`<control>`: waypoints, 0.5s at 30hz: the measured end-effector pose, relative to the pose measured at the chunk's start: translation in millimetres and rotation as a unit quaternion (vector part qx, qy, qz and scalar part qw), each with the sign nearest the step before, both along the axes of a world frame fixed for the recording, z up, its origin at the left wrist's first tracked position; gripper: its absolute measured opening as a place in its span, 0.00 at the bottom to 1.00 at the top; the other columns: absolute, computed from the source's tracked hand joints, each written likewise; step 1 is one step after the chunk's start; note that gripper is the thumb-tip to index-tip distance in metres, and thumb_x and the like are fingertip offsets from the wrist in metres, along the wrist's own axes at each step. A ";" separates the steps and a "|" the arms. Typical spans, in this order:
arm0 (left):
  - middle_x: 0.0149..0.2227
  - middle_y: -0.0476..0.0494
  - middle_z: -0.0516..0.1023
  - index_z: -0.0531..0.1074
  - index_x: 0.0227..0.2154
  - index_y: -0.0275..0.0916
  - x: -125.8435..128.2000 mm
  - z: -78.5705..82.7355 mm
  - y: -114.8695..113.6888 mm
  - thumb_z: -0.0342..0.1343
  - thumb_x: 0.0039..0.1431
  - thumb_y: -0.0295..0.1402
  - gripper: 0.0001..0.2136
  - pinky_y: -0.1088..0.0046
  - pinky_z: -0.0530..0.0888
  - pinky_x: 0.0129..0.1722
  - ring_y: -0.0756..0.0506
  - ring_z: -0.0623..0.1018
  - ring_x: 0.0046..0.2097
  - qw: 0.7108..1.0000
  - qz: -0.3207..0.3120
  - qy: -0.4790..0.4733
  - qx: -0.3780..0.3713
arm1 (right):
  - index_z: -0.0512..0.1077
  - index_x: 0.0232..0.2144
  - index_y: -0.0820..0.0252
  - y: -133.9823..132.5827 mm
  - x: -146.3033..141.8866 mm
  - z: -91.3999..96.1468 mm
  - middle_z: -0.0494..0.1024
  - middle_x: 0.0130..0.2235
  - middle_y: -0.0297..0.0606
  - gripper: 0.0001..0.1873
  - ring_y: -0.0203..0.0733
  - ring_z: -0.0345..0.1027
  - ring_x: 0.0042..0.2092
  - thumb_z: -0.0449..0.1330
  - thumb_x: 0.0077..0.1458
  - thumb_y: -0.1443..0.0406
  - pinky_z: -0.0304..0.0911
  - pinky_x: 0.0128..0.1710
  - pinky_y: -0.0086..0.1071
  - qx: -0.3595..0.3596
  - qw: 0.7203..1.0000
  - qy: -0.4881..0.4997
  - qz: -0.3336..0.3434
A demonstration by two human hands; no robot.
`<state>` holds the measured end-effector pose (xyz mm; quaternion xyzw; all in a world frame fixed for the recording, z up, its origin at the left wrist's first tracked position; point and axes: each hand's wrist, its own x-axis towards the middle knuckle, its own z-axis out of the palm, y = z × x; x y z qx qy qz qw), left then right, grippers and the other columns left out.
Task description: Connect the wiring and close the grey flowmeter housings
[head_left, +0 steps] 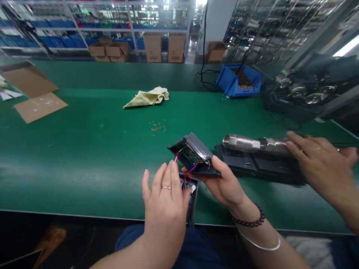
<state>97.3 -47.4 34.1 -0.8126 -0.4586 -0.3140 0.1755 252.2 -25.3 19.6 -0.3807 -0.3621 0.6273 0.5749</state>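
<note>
Right hand [226, 184] pinches a likely light, rigid housing [199, 145] by its edge, sparing fragile-looking wires [192, 170]; grip of left hand [166, 205] unclear.

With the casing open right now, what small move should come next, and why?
Probably use the left hand to tuck the loose red wires inward before closing up: they cross openly between the upper half, held in the right hand, and the lower half, so shutting it now might pinch them.
</note>
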 end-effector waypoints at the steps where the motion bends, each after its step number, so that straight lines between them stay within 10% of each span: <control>1: 0.46 0.30 0.78 0.68 0.50 0.21 0.6 -0.4 -0.3 0.50 0.64 0.30 0.17 0.53 0.56 0.57 0.35 0.74 0.48 1.000 -0.012 -0.007 0.001 | 0.75 0.44 0.55 -2.7 2.1 2.1 0.80 0.43 0.38 0.24 0.45 0.75 0.41 0.56 0.54 0.47 0.70 0.44 0.40 0.024 0.999 -0.040 -0.007; 6: 0.45 0.36 0.80 0.75 0.44 0.27 -0.1 -5.9 -0.3 0.49 0.64 0.29 0.13 0.55 0.52 0.60 0.38 0.74 0.48 0.998 -0.056 -0.025 -0.001 | 0.70 0.54 0.54 -16.5 7.4 25.1 0.72 0.56 0.37 0.24 0.46 0.65 0.57 0.52 0.60 0.51 0.58 0.60 0.41 0.114 0.962 -0.249 -0.004; 15: 0.42 0.40 0.81 0.78 0.42 0.32 3.5 -6.0 -0.5 0.38 0.67 0.27 0.20 0.60 0.46 0.63 0.40 0.73 0.50 0.997 -0.072 0.014 -0.013 | 0.66 0.57 0.59 -35.1 -9.5 34.0 0.72 0.55 0.46 0.29 0.50 0.66 0.56 0.52 0.58 0.50 0.62 0.56 0.45 0.121 0.880 -0.454 -0.076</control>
